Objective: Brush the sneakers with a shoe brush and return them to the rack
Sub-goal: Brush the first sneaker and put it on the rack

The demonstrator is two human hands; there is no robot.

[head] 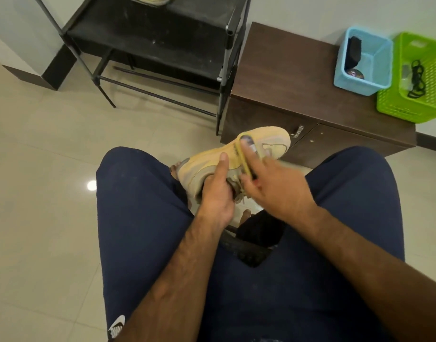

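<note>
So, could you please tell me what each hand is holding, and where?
Left hand grips the sneaker at its heel collar; right hand holds the shoe brush by its near end.

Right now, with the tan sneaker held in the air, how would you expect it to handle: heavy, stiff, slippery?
Probably light: only the left hand grips the sneaker, holding it up by its collar. The upper looks soft and matte, so likely grippy and a little yielding under the brush. Its loose laces would flop.
</note>
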